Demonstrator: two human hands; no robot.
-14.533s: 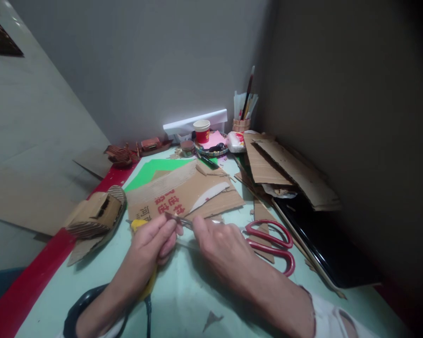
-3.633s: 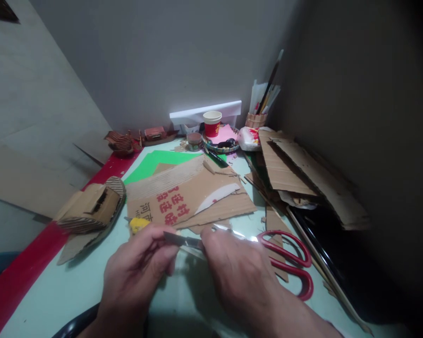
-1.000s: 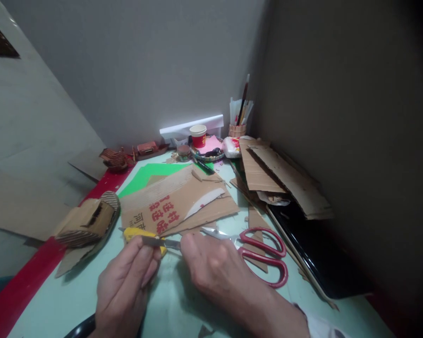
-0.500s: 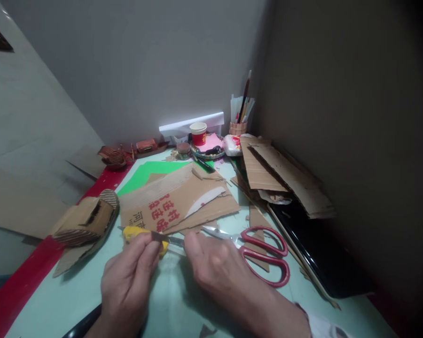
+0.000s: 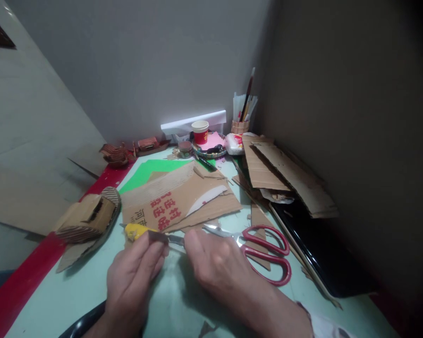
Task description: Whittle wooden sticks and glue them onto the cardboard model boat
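Note:
Between my two hands stretches a narrow dark strip [image 5: 175,240] that looks like cardboard. My left hand [image 5: 136,277] is closed, pinching the strip's left part between thumb and fingers. My right hand [image 5: 215,263] is closed around its other end; the fingertips are hidden. Just behind my left fingers is a yellow-handled tool [image 5: 136,231], perhaps a utility knife, partly covered by the hand. Scissors with red handles [image 5: 284,256] lie behind and right of my right hand, their blades pointing left. Beyond the hands lies a printed cardboard sheet [image 5: 162,202] with red characters.
A cardboard boat-like model [image 5: 91,216] stands at the left. Stacked cardboard pieces [image 5: 292,178] lean at the right, over a black glossy panel [image 5: 324,253]. At the back are a red paper cup [image 5: 200,134], a brush holder [image 5: 240,126] and green paper [image 5: 155,168].
My left hand has shifted slightly right along the strip, covering more of the yellow-handled tool. My right hand stays nearly still. The whole view has shifted a little.

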